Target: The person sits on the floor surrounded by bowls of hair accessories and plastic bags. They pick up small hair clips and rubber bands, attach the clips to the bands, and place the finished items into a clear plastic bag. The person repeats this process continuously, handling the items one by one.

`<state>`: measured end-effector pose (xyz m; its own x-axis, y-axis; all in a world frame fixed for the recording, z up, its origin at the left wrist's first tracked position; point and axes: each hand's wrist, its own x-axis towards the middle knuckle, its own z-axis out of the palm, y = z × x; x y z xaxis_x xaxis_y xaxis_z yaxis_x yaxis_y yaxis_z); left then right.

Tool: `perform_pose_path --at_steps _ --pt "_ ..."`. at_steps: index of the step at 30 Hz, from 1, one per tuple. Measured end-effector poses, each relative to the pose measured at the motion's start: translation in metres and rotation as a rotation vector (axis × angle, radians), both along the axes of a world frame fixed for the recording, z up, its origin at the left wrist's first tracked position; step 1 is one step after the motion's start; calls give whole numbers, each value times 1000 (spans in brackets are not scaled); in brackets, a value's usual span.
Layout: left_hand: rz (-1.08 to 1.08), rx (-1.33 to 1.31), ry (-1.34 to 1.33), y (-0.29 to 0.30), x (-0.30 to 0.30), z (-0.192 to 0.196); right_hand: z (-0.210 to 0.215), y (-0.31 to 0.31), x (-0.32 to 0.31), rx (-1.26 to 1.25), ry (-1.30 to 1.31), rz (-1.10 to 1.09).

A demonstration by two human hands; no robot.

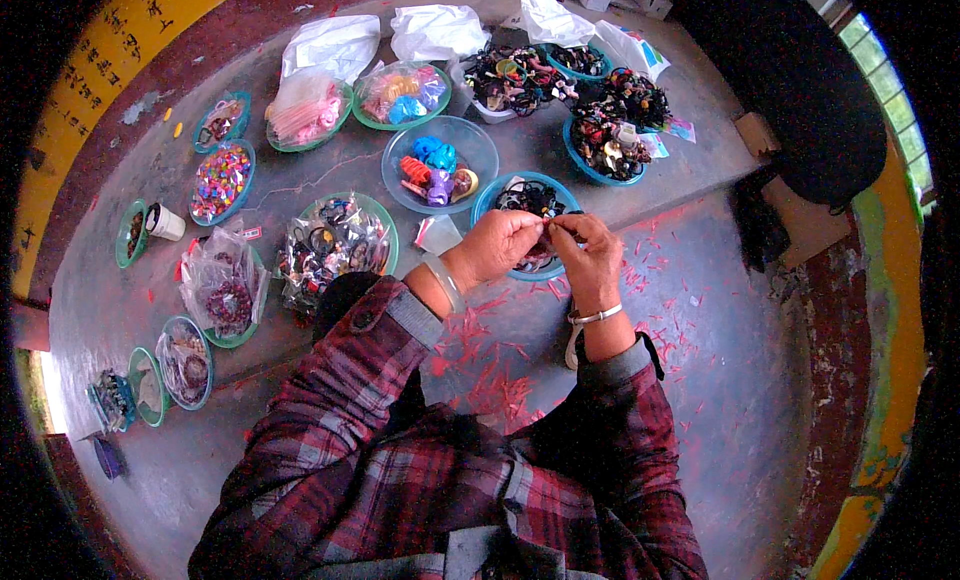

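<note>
My left hand [500,242] and my right hand [588,255] meet over a blue bowl [484,202] of dark cords or hair ties [528,194]. Thumb and forefinger of each hand are pinched together, and the fingertips nearly touch. Whatever sits between them is too small to make out; a bit of red or dark colour shows there. On my left wrist is a pale bangle [447,284], on my right a silver one [597,315]. A small clear bag with a white piece [437,236] lies beside my left wrist.
Around stand bowls: a clear one [386,170] with coloured hair clips, a green one [390,220] of packaged trinkets, a blue one [249,185] of beads, another [572,160] of dark hair ties. White bags [330,48] lie behind. Red scraps [500,395] litter the floor below a ledge.
</note>
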<state>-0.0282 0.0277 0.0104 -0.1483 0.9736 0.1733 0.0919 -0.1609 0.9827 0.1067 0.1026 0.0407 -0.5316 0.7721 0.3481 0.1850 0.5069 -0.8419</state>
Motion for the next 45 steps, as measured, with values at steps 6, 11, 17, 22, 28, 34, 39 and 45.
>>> perform_pose_path --at_steps 6,11,17,22,28,34,39,45 --pt "2 -13 11 -3 0 10 -5 1 0 -77 64 -1" --pt "-11 -17 2 -1 -2 5 -4 1 0 -111 63 8" --pt "-3 10 -68 6 2 -7 1 -1 -1 116 -48 25" --pt "-4 -22 81 5 3 -9 6 -4 0 581 -276 -11" --pt "-60 -116 209 6 1 -10 7 -7 0 708 -403 -2" --pt "-54 -85 166 5 2 -7 7 -8 -2 725 -385 -29" --pt "-68 -68 26 1 1 0 5 -6 -5 608 -196 -81" --pt "-55 -49 -74 0 2 1 -6 4 -2 132 66 -11"
